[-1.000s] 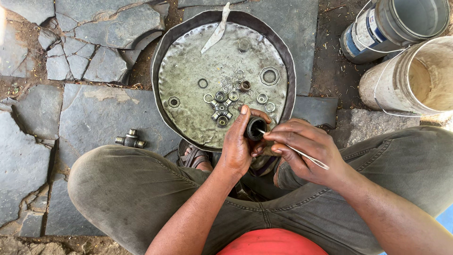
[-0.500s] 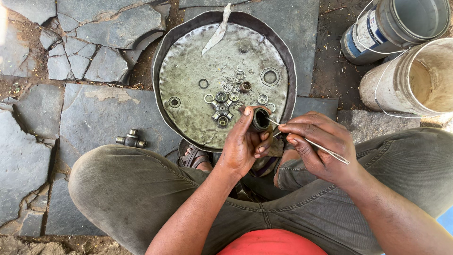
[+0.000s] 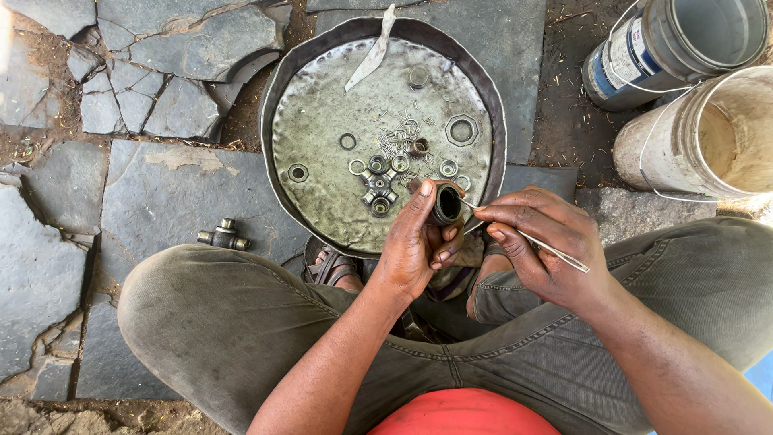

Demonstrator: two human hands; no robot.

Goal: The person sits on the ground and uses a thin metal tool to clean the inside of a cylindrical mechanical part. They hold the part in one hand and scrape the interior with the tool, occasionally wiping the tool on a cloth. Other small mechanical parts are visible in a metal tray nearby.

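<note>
My left hand (image 3: 415,250) gripped small dark bearing cup (image 3: 447,205) above round metal pan's (image 3: 278,97) near rim; my right hand (image 3: 541,242) pinched thin metal rod (image 3: 531,238), tip at cup mouth; cross-shaped joint (image 3: 224,236) on stone floor (image 3: 161,193), well apart

At the frame's right edge, the white bucket (image 3: 717,137) is cut off; the tiny needle rollers (image 3: 394,133) in the pan (image 3: 278,97) blur together, uncountable.

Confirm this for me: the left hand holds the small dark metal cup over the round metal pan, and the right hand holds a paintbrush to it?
Not quite. In the head view the right hand holds a thin metal rod, not a paintbrush. The left hand does hold the small dark metal cup over the round metal pan.
</note>
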